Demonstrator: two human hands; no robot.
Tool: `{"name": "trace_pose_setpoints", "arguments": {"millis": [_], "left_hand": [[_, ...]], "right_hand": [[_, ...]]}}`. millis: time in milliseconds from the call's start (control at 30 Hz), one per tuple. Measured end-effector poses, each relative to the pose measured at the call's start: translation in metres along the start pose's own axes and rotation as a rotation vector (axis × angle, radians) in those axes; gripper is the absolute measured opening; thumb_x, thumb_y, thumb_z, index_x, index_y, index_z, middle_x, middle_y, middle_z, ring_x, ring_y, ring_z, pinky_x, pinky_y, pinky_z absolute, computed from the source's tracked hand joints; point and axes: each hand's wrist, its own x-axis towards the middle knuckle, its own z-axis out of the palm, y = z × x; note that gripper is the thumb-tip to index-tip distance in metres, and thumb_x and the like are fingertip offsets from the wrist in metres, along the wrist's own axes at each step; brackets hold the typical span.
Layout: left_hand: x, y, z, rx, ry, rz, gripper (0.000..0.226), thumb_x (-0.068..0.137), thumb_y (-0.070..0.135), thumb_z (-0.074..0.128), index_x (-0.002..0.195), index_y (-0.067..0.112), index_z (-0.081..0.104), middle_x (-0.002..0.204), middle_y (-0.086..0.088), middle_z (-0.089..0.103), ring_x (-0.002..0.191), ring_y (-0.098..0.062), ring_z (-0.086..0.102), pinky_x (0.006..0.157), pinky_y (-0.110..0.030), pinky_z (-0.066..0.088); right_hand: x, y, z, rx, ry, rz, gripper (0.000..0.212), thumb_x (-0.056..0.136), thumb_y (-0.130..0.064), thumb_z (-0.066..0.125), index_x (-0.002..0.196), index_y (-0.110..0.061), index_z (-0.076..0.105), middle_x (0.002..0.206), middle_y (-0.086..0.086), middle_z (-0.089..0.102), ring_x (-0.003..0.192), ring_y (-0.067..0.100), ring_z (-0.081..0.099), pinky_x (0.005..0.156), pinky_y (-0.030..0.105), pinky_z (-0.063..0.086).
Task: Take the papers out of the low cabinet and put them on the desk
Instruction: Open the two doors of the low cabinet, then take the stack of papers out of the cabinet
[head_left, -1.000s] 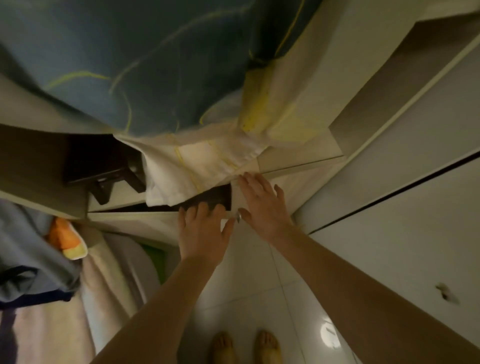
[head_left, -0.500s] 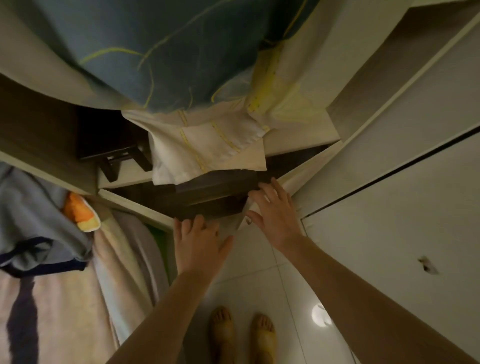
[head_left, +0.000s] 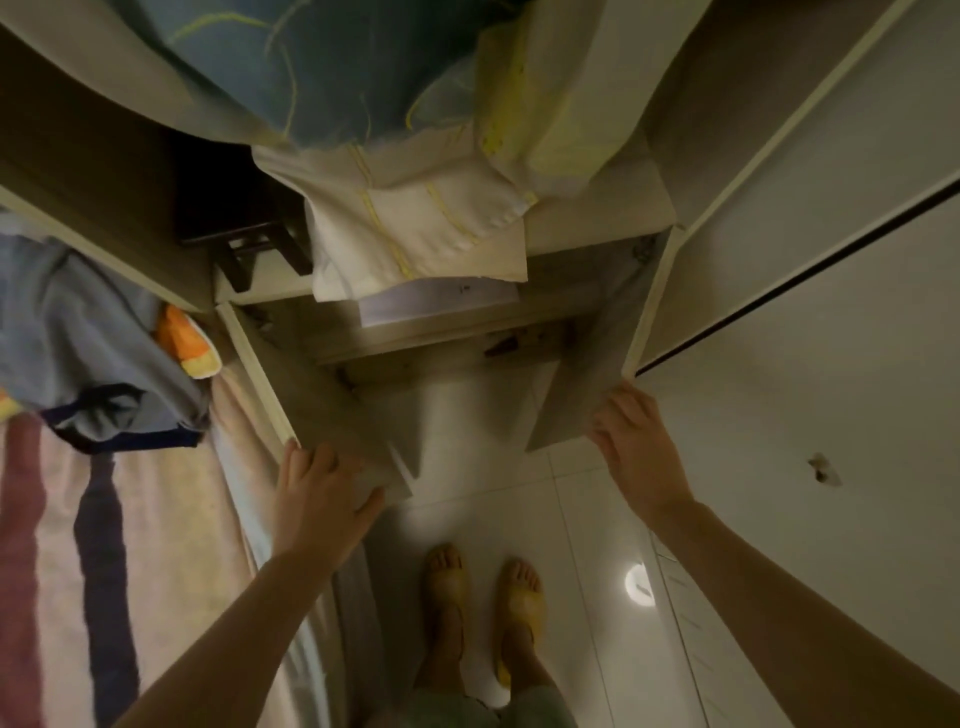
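The low cabinet (head_left: 332, 358) stands with both doors swung wide. White papers (head_left: 441, 304) lie on its upper shelf, partly under hanging cloth. My left hand (head_left: 319, 493) rests on the outer edge of the left door (head_left: 332, 436), fingers curled over it. My right hand (head_left: 636, 444) holds the edge of the right door (head_left: 592, 384). Small dark items (head_left: 511, 343) sit on the lower shelf; I cannot tell what they are.
A cream and blue cloth (head_left: 415, 228) drapes over the cabinet top. A bed with a striped blanket (head_left: 104, 545) and a grey garment (head_left: 88, 332) lies at the left. White wardrobe panels (head_left: 831, 312) fill the right. My feet (head_left: 483, 587) stand on the tiled floor.
Both cabinet doors have swung from nearly shut to wide apart, my hands moving outward with them. The papers inside have come into sight.
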Motion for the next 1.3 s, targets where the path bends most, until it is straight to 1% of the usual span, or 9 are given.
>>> {"name": "trace_pose_setpoints", "arguments": {"millis": [133, 300, 467, 667, 800, 900, 1067, 1167, 1300], "left_hand": [[-0.009, 0.005, -0.005, -0.082, 0.037, -0.103, 0.042, 0.073, 0.035, 0.071, 0.101, 0.005, 0.060, 0.094, -0.022, 0.067, 0.089, -0.044, 0.058, 0.096, -0.056, 0.042], [-0.010, 0.007, -0.009, -0.140, 0.026, -0.183, 0.045, 0.077, 0.037, 0.067, 0.109, 0.007, 0.056, 0.103, -0.023, 0.063, 0.100, -0.045, 0.053, 0.096, -0.054, 0.042], [-0.009, 0.009, -0.006, -0.093, 0.015, -0.212, 0.051, 0.079, 0.046, 0.059, 0.118, 0.014, 0.050, 0.114, -0.019, 0.060, 0.110, -0.040, 0.051, 0.104, -0.050, 0.035], [0.003, 0.032, -0.016, -0.106, 0.048, -0.217, 0.046, 0.083, 0.044, 0.053, 0.119, 0.015, 0.050, 0.121, -0.015, 0.056, 0.112, -0.036, 0.049, 0.101, -0.047, 0.035], [0.025, 0.050, -0.023, -0.242, 0.065, -0.172, 0.034, 0.085, 0.036, 0.051, 0.112, 0.015, 0.048, 0.117, -0.012, 0.055, 0.106, -0.032, 0.050, 0.089, -0.041, 0.042], [0.052, 0.063, -0.019, -0.289, 0.106, -0.095, 0.030, 0.085, 0.030, 0.051, 0.111, 0.014, 0.048, 0.113, -0.010, 0.052, 0.103, -0.030, 0.049, 0.081, -0.035, 0.037], [0.135, 0.061, 0.020, -0.431, 0.180, -0.202, 0.047, 0.085, 0.036, 0.053, 0.126, 0.014, 0.044, 0.122, -0.018, 0.051, 0.110, -0.039, 0.047, 0.088, -0.044, 0.040], [0.191, 0.047, 0.058, -0.540, 0.233, -0.254, 0.057, 0.081, 0.044, 0.053, 0.129, 0.016, 0.043, 0.124, -0.021, 0.051, 0.110, -0.045, 0.049, 0.090, -0.048, 0.041], [0.255, 0.025, 0.097, -0.616, 0.334, -0.287, 0.060, 0.078, 0.048, 0.046, 0.131, 0.021, 0.042, 0.130, -0.023, 0.047, 0.114, -0.047, 0.048, 0.093, -0.051, 0.042]], "right_hand": [[-0.021, 0.029, -0.012, -0.005, -0.014, 0.055, 0.022, 0.078, 0.013, 0.059, 0.095, -0.001, 0.062, 0.120, 0.021, 0.058, 0.125, 0.028, 0.034, 0.087, 0.043, 0.052], [-0.034, 0.052, -0.024, -0.044, -0.015, 0.180, 0.050, 0.067, 0.030, 0.051, 0.106, 0.000, 0.059, 0.126, 0.022, 0.054, 0.128, 0.040, 0.039, 0.082, 0.051, 0.055], [-0.035, 0.059, -0.027, -0.107, -0.018, 0.216, 0.041, 0.074, 0.017, 0.059, 0.109, -0.004, 0.058, 0.126, 0.023, 0.052, 0.127, 0.042, 0.037, 0.085, 0.057, 0.053], [-0.018, 0.027, -0.023, -0.192, 0.063, 0.414, 0.039, 0.081, -0.010, 0.064, 0.118, -0.017, 0.055, 0.127, 0.012, 0.056, 0.126, 0.036, 0.040, 0.104, 0.060, 0.027], [0.003, 0.008, -0.009, -0.082, 0.089, 0.300, 0.035, 0.079, -0.006, 0.064, 0.112, -0.015, 0.058, 0.117, 0.013, 0.062, 0.112, 0.037, 0.048, 0.097, 0.053, 0.040], [0.025, -0.002, 0.015, 0.098, 0.067, 0.284, 0.036, 0.081, -0.005, 0.061, 0.116, -0.011, 0.058, 0.114, 0.017, 0.062, 0.105, 0.037, 0.051, 0.087, 0.049, 0.047], [0.092, 0.009, 0.093, 0.315, 0.034, 0.303, 0.043, 0.085, -0.011, 0.060, 0.127, -0.014, 0.049, 0.124, 0.017, 0.058, 0.113, 0.036, 0.052, 0.097, 0.047, 0.045], [0.141, 0.023, 0.143, 0.363, 0.025, 0.271, 0.045, 0.082, -0.017, 0.063, 0.125, -0.014, 0.051, 0.126, 0.021, 0.056, 0.116, 0.038, 0.050, 0.098, 0.053, 0.043], [0.198, 0.036, 0.193, 0.383, 0.060, 0.263, 0.053, 0.082, -0.030, 0.064, 0.129, -0.011, 0.046, 0.127, 0.020, 0.054, 0.116, 0.035, 0.050, 0.099, 0.048, 0.044]]}}
